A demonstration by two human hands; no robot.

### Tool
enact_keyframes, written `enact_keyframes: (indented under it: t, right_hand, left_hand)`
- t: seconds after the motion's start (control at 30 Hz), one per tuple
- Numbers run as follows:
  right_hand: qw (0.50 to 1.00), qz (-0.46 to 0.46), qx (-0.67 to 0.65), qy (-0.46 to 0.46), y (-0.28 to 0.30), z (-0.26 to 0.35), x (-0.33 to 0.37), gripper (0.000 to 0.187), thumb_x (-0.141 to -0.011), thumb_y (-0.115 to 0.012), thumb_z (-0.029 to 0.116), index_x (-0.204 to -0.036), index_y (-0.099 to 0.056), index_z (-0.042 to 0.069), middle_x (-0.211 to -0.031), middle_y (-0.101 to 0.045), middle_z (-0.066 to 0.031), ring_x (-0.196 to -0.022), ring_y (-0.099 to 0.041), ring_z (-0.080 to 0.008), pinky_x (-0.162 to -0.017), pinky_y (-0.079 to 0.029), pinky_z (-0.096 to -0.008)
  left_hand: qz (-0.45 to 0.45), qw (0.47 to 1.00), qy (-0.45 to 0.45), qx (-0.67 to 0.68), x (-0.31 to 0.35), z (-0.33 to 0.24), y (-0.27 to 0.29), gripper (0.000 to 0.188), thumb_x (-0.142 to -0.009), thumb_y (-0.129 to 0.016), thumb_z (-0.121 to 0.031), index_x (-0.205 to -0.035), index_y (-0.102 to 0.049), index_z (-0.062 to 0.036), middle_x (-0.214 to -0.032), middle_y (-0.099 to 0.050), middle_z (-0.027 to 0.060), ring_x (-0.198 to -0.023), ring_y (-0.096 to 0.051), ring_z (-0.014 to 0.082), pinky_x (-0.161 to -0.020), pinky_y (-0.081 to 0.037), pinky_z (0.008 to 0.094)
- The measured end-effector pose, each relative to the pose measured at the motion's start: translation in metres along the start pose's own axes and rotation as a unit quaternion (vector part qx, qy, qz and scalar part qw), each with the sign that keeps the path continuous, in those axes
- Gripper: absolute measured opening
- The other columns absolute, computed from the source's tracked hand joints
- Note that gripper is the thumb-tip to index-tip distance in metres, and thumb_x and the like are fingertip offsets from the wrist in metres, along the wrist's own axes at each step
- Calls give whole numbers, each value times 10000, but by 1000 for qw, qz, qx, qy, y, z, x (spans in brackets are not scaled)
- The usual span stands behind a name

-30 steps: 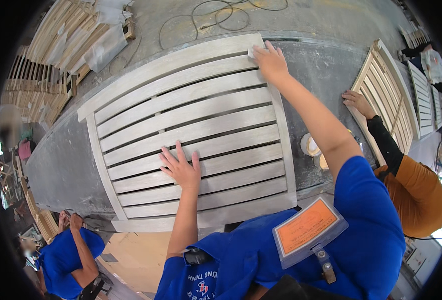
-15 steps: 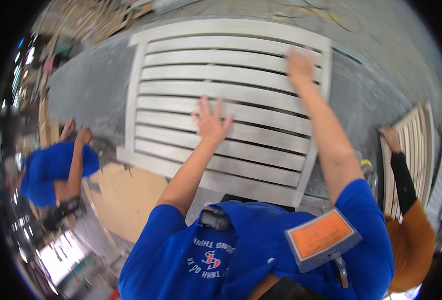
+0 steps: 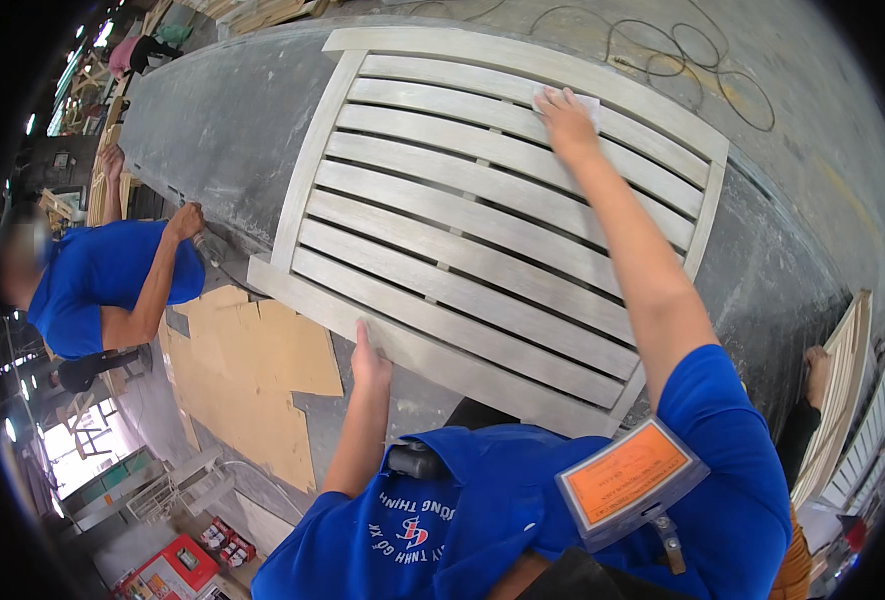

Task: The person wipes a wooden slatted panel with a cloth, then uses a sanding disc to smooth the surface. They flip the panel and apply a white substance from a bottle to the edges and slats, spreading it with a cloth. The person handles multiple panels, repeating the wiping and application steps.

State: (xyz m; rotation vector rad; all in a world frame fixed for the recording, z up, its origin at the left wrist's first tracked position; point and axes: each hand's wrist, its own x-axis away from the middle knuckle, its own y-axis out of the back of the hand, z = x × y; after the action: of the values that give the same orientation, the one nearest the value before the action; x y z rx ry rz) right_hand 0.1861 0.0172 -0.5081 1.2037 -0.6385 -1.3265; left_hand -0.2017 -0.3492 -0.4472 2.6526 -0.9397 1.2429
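Observation:
A pale, whitewashed slatted wooden panel [image 3: 442, 180] lies at a slant on a grey worktable [image 3: 227, 130]. At its near edge, my left hand [image 3: 371, 368] grips the long rail, thumb pointing up along it and the other fingers mostly hidden. My right hand [image 3: 568, 122] reaches to the far side of the panel. Under its fingers a small white sheet [image 3: 590, 106] is pressed against the upper slats; whether it is cloth or abrasive paper I cannot tell.
At left, a co-worker in blue [image 3: 112, 280] holds a tool [image 3: 202, 245] at the table's edge. Another person's hand [image 3: 815, 375] holds a slatted panel [image 3: 834, 400] at right. Cardboard [image 3: 252, 370] lies at lower left; a cable [image 3: 672, 60] coils on the floor beyond.
My left hand has gone from lying flat on the middle slats to the near rail. My right hand has shifted left across the upper slats. The panel now appears more slanted in view.

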Motion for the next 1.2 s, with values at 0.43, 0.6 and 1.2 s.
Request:
enact_keyframes:
  t: [0.43,0.6,1.2]
  right_hand:
    - [995,-80,-43,-40,-21,55,-42,334,-917,-516,157,-1212,-579,13,-1289,-552,-173,-1250,-470,-352,-1070,-361,-445]
    - [989,17,-56,137,-6,99,-83,373,-907,-542,169,-1259,-545,45,-1356,-521,-130,-1323,-416,-301,-1083,-352,-426]
    - [994,-48,-90,-32,-58,169,-167,388,-895,-460,118,-1258,-550,15,-1355,-518,-151,-1284,-448,-320,-1078,-338,-447]
  left_hand:
    - [-78,970,-173,-150,-9,5,-40,483,-945,-614,-196,-1304,-433,71,-1274,-557,161,-1133,-564,255,-945,-474,358]
    - [-114,965,-192,-140,-9,-1,-41,470,-939,-618,-166,-1301,-428,67,-1252,-561,180,-1102,-577,259,-925,-484,362]
    - [-139,934,-219,-245,-18,-5,-45,485,-917,-619,-123,-1303,-411,84,-1257,-546,192,-1116,-553,258,-951,-443,361]
